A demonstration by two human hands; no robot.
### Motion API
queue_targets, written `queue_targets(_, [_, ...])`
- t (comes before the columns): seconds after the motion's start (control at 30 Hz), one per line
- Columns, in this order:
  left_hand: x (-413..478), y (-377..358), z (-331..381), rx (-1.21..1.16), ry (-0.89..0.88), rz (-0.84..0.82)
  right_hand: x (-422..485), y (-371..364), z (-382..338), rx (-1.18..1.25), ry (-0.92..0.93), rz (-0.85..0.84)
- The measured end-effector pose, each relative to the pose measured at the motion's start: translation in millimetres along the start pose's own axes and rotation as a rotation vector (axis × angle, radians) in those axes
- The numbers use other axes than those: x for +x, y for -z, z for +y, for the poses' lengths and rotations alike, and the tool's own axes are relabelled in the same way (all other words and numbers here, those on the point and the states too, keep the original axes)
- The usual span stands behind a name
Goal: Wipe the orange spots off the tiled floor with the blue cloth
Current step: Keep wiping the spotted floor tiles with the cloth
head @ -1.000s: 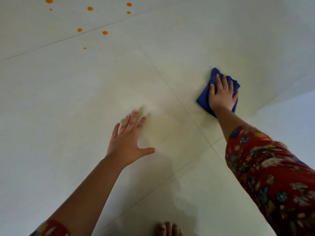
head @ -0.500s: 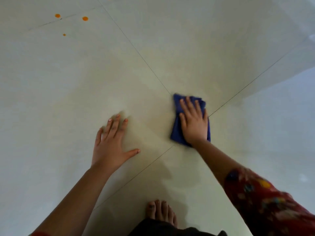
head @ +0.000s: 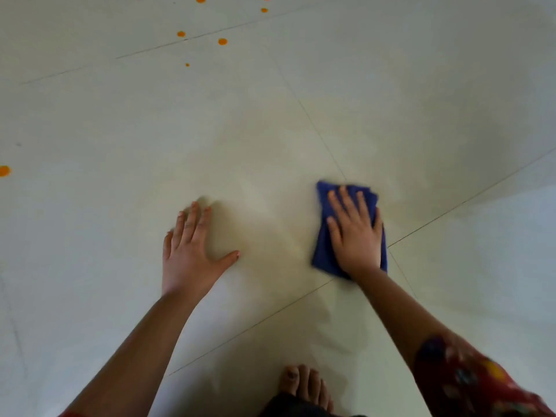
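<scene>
Wiping step: blue cloth [head: 323,251] was pressed under flat, straight-fingered right hand [head: 353,233]; left hand [head: 189,257] was spread on tiled floor [head: 120,130]. Orange spots [head: 222,41], well apart ahead, were judged the next reach.

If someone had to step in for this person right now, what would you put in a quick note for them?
Left hand: open, palm flat on the tiled floor, holding nothing.
Right hand: open, with straight fingers pressing the folded blue cloth onto the floor beside a tile joint.
Done: the tiles around both hands show no orange, only a faint yellowish sheen.
Left: a cluster of orange spots far ahead and to the left, plus a lone orange spot at the far left edge. The cloth is well short of all of them.
</scene>
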State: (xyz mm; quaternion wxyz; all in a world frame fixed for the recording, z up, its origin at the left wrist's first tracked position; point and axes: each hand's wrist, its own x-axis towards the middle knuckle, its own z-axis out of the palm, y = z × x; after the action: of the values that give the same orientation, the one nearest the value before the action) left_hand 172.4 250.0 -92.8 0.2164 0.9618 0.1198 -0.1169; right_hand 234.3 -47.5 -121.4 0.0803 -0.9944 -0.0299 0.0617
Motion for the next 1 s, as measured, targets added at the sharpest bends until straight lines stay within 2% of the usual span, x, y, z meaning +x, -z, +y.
queue_targets(0.07, [-2.1,1.8,-5.5,-0.018,0.041,0.018,44.7,5.1,-12.4,0.015,-0.202,0.01])
queue_targets(0.13, [-4.4,5.4,-12.5,-0.03,0.087,0.038,85.4,3.5,-46.2,0.051,-0.239,0.025])
queue_targets(0.2, [-4.6,8.7,-20.2,-0.023,0.109,0.059,105.6,-4.8,-91.6,0.056,-0.119,0.02])
queue_targets(0.3, [-4.3,14.4,-32.2,-0.007,0.132,0.065,72.4,-17.4,-148.1,0.024,0.21,0.026])
queue_targets(0.37, [-6.4,16.0,-38.4,-0.005,0.13,0.066,23.6,-22.4,-142.7,-0.009,0.395,0.006])
queue_targets(0.4, [-7.4,17.4,-42.2,-0.004,0.126,0.072,11.2,-22.6,-127.1,-0.021,0.427,0.001])
queue_targets(0.47, [-9.3,19.0,-48.0,-0.005,0.125,0.084,21.0,-18.0,-93.3,-0.045,0.326,0.014])
queue_targets(0.53, [-14.3,19.8,-50.7,-0.02,0.134,0.081,58.7,-10.5,-76.9,-0.026,0.059,0.034])
queue_targets(0.6, [-22.2,21.2,-51.3,-0.042,0.145,0.08,103.1,-3.3,-92.8,0.029,-0.127,0.01])
queue_targets(0.63, [-27.2,22.5,-51.2,-0.043,0.146,0.06,119.6,-4.0,-111.1,0.042,-0.134,0.003])
queue_targets(0.73, [-42.6,32.4,-55.3,0.048,0.082,-0.03,133.8,-16.0,-188.8,0.028,0.092,-0.032])
queue_targets(0.83, [-49.6,59.4,-62.5,0.148,0.058,-0.069,86.8,-31.7,-251.8,0.029,0.407,-0.082])
queue_targets(0.93, [-59.8,84.2,-70.9,0.208,0.125,-0.149,14.4,-39.4,-249.7,0.024,0.75,-0.124])
queue_targets(1.0, [-64.8,100.9,-79.3,0.251,0.123,-0.221,8.0,-39.7,-221.1,-0.02,0.828,-0.162])
